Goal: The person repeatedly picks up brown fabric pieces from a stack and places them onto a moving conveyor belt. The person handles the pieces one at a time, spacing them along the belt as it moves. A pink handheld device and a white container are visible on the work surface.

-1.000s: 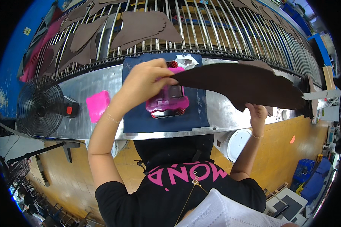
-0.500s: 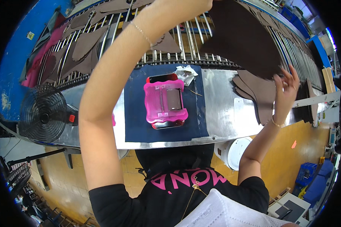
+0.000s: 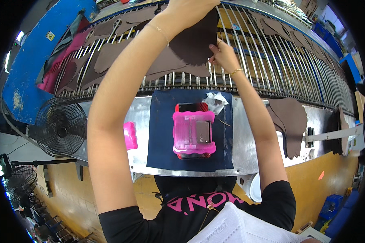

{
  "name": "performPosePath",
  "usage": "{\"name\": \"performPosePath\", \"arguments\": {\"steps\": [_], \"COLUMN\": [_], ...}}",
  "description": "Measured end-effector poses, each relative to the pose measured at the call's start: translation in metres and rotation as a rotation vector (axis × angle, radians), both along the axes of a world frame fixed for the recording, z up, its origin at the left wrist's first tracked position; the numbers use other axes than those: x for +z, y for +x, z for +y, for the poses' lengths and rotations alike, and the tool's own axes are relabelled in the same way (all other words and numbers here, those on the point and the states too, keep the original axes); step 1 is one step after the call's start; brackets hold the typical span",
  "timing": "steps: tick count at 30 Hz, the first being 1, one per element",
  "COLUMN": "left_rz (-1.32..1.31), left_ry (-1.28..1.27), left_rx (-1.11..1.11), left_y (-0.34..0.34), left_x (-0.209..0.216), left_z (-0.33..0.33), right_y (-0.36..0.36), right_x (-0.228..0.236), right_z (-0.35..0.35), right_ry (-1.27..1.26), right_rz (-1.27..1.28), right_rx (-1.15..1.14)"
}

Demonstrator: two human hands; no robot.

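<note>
Dark brown leather panel [image 3: 196, 42] is above the rod conveyor [image 3: 253, 50], at our left hand [image 3: 190, 11] and right hand [image 3: 226, 56]; we cannot tell whether either's fingers grip. Uneven release might fold its edge under.

2 arms [image 3: 113, 129] outstretched, left elbow [image 3: 103, 125] slightly bent, right fingers [image 3: 215, 59] curled (thumb [image 3: 213, 49] extended)

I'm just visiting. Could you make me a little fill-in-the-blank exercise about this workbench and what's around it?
1. The right hand is at the edge of a flat piece coloured dark ____.
2. The pink case lies on a sheet coloured dark ____.
3. The black fan stands toward the picture's ____ side.
4. The crumpled scrap near the case is mostly ____.

Missing words: brown; blue; left; white.
</note>
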State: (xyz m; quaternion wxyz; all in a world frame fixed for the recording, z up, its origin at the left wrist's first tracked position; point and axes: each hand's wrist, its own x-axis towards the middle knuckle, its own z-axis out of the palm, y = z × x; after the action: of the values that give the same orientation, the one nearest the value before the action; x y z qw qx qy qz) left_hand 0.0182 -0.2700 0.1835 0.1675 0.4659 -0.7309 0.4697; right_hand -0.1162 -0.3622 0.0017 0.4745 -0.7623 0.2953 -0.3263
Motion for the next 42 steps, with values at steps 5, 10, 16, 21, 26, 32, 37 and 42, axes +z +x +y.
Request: {"name": "performPosePath", "arguments": {"steps": [5, 10, 16, 21, 26, 32, 37, 42], "left_rz": [0.559, 0.825, 1.140, 1.300, 1.315, 1.330, 1.348, 1.326], "left_ry": [-0.091, -0.003, 0.171, 0.249, 0.258, 0.249, 0.304, 0.325], "left_rx": [-0.101, 0.024, 0.271, 0.393, 0.401, 0.282, 0.225, 0.195], "left_y": [0.020, 0.037, 0.025, 0.026, 0.027, 0.015, -0.004, -0.026], "left_x": [-0.004, -0.038, -0.099, -0.125, -0.135, -0.146, -0.152, -0.151], "left_z": [0.040, 0.128, 0.205, 0.241, 0.255, 0.252, 0.241, 0.237], "right_y": [0.062, 0.102, 0.119, 0.083, -0.068, -0.336, -0.443, -0.442], "right_x": [-0.056, -0.101, -0.107, -0.057, -0.030, -0.054, -0.098, -0.098], "right_z": [-0.030, -0.053, -0.061, -0.065, -0.036, 0.028, 0.095, 0.098], "right_ry": [0.488, 0.694, 0.697, 0.315, -0.093, -0.505, -0.055, 0.038], "right_rz": [-0.075, -0.128, 0.036, 0.185, 0.127, 0.774, 1.267, 1.184], "right_rx": [0.061, -0.052, -0.135, -0.050, -0.092, -0.949, -1.263, -1.313]}}
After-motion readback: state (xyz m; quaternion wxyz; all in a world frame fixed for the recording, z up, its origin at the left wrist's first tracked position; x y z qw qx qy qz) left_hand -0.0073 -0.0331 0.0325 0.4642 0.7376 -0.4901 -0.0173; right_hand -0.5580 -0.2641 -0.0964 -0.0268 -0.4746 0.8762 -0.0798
